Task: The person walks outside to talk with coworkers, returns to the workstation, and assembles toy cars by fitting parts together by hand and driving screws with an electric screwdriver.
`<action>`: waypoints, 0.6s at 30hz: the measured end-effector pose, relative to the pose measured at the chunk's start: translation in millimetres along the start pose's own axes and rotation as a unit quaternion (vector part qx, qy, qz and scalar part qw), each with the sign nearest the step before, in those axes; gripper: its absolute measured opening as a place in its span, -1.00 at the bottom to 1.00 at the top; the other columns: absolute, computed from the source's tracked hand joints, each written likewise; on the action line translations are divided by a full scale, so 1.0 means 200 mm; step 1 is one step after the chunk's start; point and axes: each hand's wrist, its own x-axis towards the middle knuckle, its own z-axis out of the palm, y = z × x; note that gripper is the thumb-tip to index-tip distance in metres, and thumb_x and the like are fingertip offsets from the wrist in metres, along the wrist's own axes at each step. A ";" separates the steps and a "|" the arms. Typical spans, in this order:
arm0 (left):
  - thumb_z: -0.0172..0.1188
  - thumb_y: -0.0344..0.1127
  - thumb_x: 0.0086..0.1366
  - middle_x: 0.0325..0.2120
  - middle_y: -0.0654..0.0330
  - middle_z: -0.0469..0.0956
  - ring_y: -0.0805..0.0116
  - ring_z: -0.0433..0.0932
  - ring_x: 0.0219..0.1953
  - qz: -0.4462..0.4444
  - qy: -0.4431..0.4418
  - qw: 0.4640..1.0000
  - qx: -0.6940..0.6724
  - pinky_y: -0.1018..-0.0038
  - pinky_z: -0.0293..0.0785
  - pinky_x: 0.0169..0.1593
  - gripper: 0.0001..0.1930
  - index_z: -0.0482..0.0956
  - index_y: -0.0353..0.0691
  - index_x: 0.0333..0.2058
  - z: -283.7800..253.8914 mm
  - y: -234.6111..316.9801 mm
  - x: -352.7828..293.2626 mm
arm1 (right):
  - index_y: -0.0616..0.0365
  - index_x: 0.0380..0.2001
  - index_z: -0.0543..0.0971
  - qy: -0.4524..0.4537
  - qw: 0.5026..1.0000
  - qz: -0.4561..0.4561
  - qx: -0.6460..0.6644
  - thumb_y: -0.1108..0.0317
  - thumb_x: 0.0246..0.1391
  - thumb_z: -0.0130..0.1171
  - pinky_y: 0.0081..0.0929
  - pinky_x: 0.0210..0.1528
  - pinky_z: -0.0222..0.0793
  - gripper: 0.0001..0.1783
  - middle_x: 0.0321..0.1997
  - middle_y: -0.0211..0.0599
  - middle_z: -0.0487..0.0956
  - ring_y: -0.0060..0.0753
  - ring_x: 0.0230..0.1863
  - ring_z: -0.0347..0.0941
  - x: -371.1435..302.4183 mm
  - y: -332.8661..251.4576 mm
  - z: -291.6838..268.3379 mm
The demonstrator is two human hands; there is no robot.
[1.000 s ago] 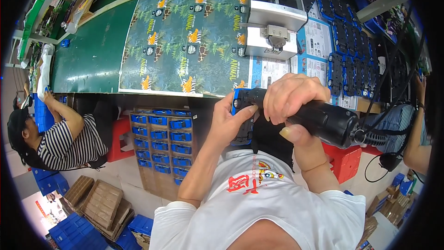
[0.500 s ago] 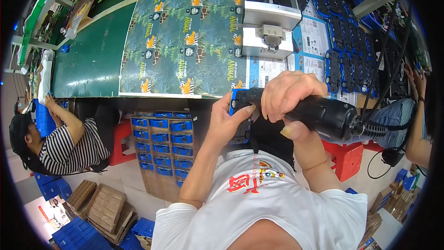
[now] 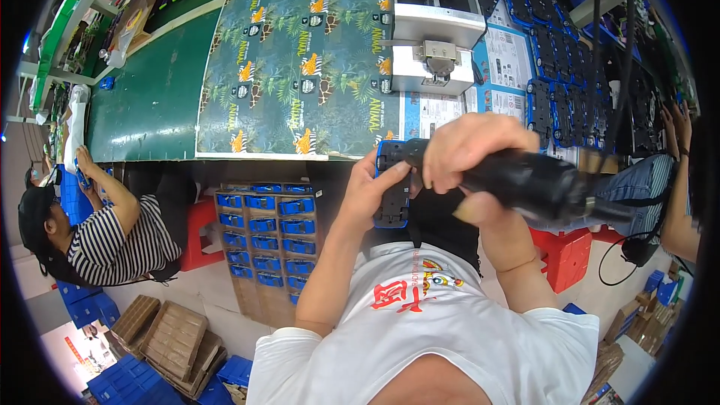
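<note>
My left hand (image 3: 362, 193) grips a toy car (image 3: 392, 206) with a black underside and blue edges, just past the front edge of the bench. Its underside faces up, and my thumb lies across it. Wrapped round a black electric screwdriver (image 3: 529, 181) is my right hand (image 3: 480, 151), fingers over the top and thumb below. The screwdriver lies nearly level, its front end at the car's upper right part. Motion smears its rear end and cord. The tip is hidden by my fingers and the car.
A metal screw-feeder-like machine (image 3: 433, 26) stands on the bench beyond my hands. Printed sheets (image 3: 300, 67) cover the bench top. Rows of upturned cars (image 3: 555, 97) fill the right side. A divided carton (image 3: 259, 296) holds blue cars below. People sit left and right, near red stools (image 3: 566, 259).
The car has tilted to show more of its underside. My right hand and the screwdriver have shifted slightly, the rear end blurring, and the hanging cables have swung.
</note>
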 end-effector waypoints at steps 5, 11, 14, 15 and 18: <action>-0.29 0.15 0.45 -0.33 0.06 0.57 0.24 0.62 -0.40 -0.059 -0.057 0.974 -0.210 0.31 0.62 -0.33 -0.41 0.47 -0.30 -0.07 -0.05 0.02 -0.01 | 0.21 -0.27 0.41 0.080 0.993 -0.046 0.079 0.23 0.05 0.34 -0.45 -0.47 0.41 -0.64 -0.53 -0.33 0.41 -0.46 -0.57 0.37 0.01 -0.06 -0.11; -0.35 0.20 0.44 -0.30 0.04 0.57 0.20 0.63 -0.35 -0.067 -0.017 0.972 -0.224 0.25 0.65 -0.27 -0.34 0.47 -0.32 -0.04 -0.10 0.05 0.00 | 0.27 -0.31 0.40 0.174 0.979 -0.030 -0.098 0.45 0.11 0.14 -0.46 -0.48 0.40 -0.84 -0.50 -0.25 0.42 -0.49 -0.59 0.36 -0.07 0.01 -0.36; -0.33 0.25 0.42 -0.25 0.02 0.58 0.22 0.63 -0.29 -0.075 -0.081 0.965 -0.239 0.27 0.65 -0.27 -0.33 0.48 -0.29 -0.05 -0.17 0.06 0.01 | 0.28 -0.31 0.43 0.215 0.960 -0.015 -0.180 0.54 0.09 0.13 -0.46 -0.46 0.39 -0.90 -0.55 -0.25 0.44 -0.48 -0.60 0.37 -0.11 0.07 -0.42; -0.33 0.25 0.42 -0.25 0.02 0.58 0.22 0.63 -0.29 -0.074 -0.077 0.965 -0.241 0.27 0.65 -0.27 -0.33 0.48 -0.29 -0.05 -0.17 0.06 0.01 | 0.28 -0.31 0.43 0.231 0.942 0.001 -0.243 0.56 0.10 0.09 -0.44 -0.44 0.38 -0.92 -0.57 -0.25 0.43 -0.46 -0.60 0.36 -0.12 0.08 -0.44; -0.27 0.29 0.39 -0.24 0.00 0.58 0.21 0.63 -0.27 -0.052 -0.008 0.965 -0.255 0.26 0.67 -0.26 -0.33 0.48 -0.27 -0.06 -0.13 0.09 0.02 | 0.30 -0.35 0.49 0.252 0.936 0.002 -0.245 0.56 0.04 0.21 -0.53 -0.48 0.38 -0.89 -0.61 -0.29 0.48 -0.53 -0.63 0.41 -0.12 0.13 -0.47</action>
